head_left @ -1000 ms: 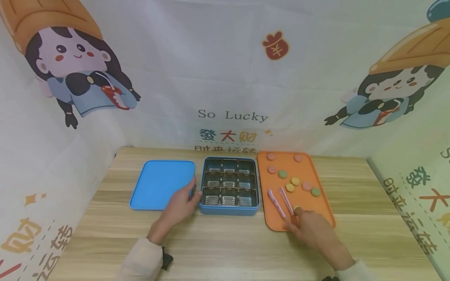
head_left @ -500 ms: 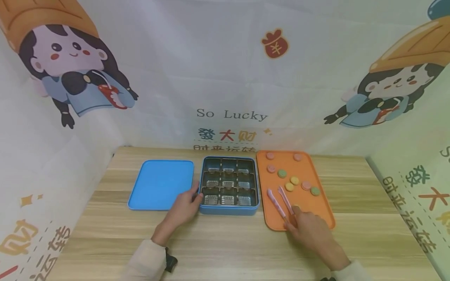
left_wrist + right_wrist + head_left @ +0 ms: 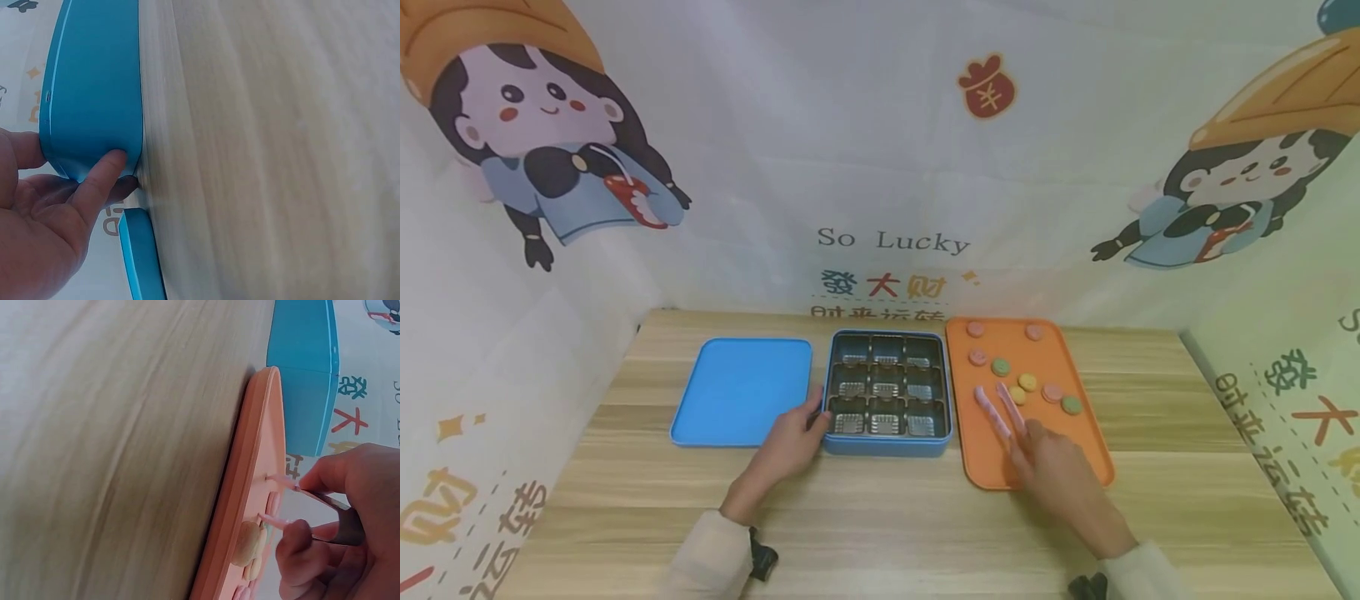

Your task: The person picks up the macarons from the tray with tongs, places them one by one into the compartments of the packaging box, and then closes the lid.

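Observation:
My left hand (image 3: 790, 442) holds the near left corner of a blue tin box (image 3: 887, 448), its thumb at the rim and fingers against the outer side (image 3: 94, 187). Several compartments of a dark plastic insert (image 3: 887, 382) show inside the box, all bare. My right hand (image 3: 1060, 471) grips tongs (image 3: 992, 412) with pink tips and a metal bow (image 3: 351, 526). The tips stand apart over an orange tray (image 3: 1033, 458), beside a yellow macaron (image 3: 1027, 382); a second yellow macaron (image 3: 1017, 395) is partly covered by one tip.
More macarons lie scattered on the tray, among them a green macaron (image 3: 1000, 367) and a pink macaron (image 3: 1052, 392). A flat blue lid (image 3: 741, 392) lies left of the box on the wooden table (image 3: 880, 533). A printed cloth (image 3: 880, 158) hangs behind.
My right hand has moved a little forward, bringing the tongs' tips closer to the yellow macarons. The left hand has shifted slightly right onto the box corner. The camera has tilted a little.

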The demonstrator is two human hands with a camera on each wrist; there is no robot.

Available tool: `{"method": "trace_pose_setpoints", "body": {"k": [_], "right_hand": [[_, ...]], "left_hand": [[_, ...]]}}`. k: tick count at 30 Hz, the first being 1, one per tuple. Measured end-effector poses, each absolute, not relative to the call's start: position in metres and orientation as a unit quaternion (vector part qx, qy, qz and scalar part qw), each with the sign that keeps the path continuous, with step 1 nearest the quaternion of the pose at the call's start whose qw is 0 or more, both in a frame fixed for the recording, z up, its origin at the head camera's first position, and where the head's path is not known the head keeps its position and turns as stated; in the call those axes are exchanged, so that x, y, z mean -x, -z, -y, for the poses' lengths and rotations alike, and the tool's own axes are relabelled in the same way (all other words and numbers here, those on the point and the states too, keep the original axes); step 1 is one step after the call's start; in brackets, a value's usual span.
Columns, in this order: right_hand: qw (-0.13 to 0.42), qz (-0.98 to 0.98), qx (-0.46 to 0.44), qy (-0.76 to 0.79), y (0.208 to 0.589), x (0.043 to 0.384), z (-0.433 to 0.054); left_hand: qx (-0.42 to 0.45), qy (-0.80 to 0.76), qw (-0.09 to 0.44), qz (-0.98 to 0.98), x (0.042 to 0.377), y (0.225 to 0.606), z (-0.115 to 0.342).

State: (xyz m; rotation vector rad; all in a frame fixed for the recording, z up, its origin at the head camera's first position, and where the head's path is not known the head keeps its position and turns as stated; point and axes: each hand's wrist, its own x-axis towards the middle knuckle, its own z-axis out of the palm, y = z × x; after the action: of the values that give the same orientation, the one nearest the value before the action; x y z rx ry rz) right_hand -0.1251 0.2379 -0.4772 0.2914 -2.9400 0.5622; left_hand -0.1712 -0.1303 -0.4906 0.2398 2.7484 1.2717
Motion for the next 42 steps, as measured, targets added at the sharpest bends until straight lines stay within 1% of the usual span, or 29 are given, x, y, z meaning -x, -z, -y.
{"method": "trace_pose_setpoints", "body": {"k": [2, 9, 16, 23, 34, 36, 42], "right_hand": [[0.073, 0.974, -0.096, -0.191, 0.477, 0.128, -0.237], [0.125, 0.974, -0.083, -0.168, 0.476, 0.146, -0.236], [0.109, 0.980, -0.051, -0.158, 0.475, 0.159, -0.240], [0.076, 0.982, -0.056, -0.165, 0.475, 0.166, -0.243], [0.067, 0.985, -0.034, -0.155, 0.473, 0.168, -0.244], [0.076, 0.985, -0.035, -0.152, 0.473, 0.168, -0.244], [0.127, 0.979, -0.071, -0.146, 0.473, 0.170, -0.243]], "left_hand": [[-0.081, -0.417, 0.052, -0.904, 0.171, 0.492, 0.131], [-0.085, -0.423, 0.057, -0.900, 0.172, 0.494, 0.130], [-0.085, -0.433, 0.077, -0.894, 0.173, 0.494, 0.129], [-0.086, -0.432, 0.086, -0.894, 0.173, 0.494, 0.129], [-0.081, -0.438, 0.090, -0.891, 0.173, 0.492, 0.130], [-0.082, -0.439, 0.089, -0.890, 0.172, 0.492, 0.130], [-0.083, -0.440, 0.088, -0.890, 0.171, 0.492, 0.131]]}}
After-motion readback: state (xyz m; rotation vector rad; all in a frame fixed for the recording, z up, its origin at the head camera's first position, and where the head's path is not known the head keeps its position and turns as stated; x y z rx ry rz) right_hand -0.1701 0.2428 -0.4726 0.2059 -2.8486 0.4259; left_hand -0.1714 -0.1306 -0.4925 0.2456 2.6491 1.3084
